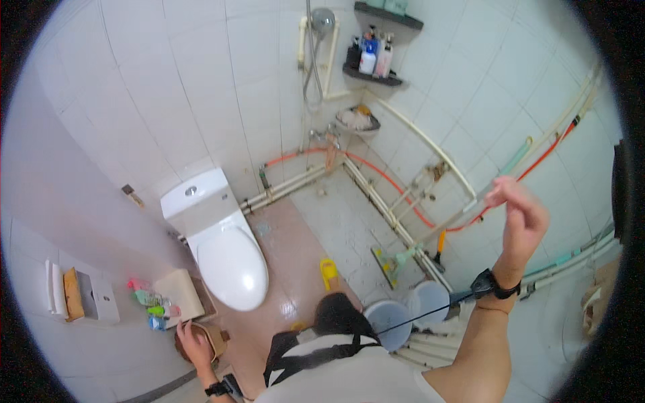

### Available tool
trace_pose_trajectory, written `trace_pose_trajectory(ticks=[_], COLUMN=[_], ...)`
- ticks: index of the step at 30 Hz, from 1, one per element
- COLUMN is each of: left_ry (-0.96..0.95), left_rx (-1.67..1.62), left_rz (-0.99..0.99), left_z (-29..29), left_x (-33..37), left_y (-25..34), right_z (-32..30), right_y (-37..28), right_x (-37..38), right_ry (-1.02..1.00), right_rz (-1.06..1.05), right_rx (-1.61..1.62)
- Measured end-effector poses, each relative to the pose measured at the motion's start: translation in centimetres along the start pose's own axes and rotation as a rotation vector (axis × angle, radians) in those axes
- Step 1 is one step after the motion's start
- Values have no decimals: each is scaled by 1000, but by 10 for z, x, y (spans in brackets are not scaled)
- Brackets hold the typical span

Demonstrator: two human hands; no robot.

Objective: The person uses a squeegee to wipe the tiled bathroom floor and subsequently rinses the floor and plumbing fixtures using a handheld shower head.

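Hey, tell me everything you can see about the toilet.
The toilet is white and glossy, ceramic by its look, with a tank behind a rounded lid, which is down. On the tank's top sits a round, silvery button; a small dark mark shows on the tank's front. It stands upright on the pinkish floor, tank end toward the tiled wall. Neither the left hand nor the right hand touches it.

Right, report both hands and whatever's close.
Left hand at brown bin. Right hand by long-handled, green-headed floor mop, grip unclear. Round white buckets near mop's head.
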State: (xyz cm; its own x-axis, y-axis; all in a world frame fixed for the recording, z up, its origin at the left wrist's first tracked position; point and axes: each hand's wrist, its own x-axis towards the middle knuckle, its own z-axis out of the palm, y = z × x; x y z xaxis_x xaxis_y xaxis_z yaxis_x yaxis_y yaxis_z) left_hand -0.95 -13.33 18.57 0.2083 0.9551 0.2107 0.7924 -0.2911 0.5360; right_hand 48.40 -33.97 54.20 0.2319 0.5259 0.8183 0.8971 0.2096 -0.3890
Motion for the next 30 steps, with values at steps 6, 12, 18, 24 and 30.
trace_pose_trajectory(ticks=[6,12,18,24,30], left_ry=[97,215,337,428,381], left_rx=[41,133,127,279,282], left_rz=[-181,-229,-199,-227,-240], left_z=[-17,-39,-35,-6,14], left_x=[23,62,107,125,147], left_y=[30,115,193,226,244], right_z=[-21,-2,22,67,129], right_y=[84,163,214,256,282], right_x=[131,274,406,539,638], right_ry=[82,-28,-51,-25,56], right_rz=[33,64,72,92,64], right_rx=[16,325,502,587,441])
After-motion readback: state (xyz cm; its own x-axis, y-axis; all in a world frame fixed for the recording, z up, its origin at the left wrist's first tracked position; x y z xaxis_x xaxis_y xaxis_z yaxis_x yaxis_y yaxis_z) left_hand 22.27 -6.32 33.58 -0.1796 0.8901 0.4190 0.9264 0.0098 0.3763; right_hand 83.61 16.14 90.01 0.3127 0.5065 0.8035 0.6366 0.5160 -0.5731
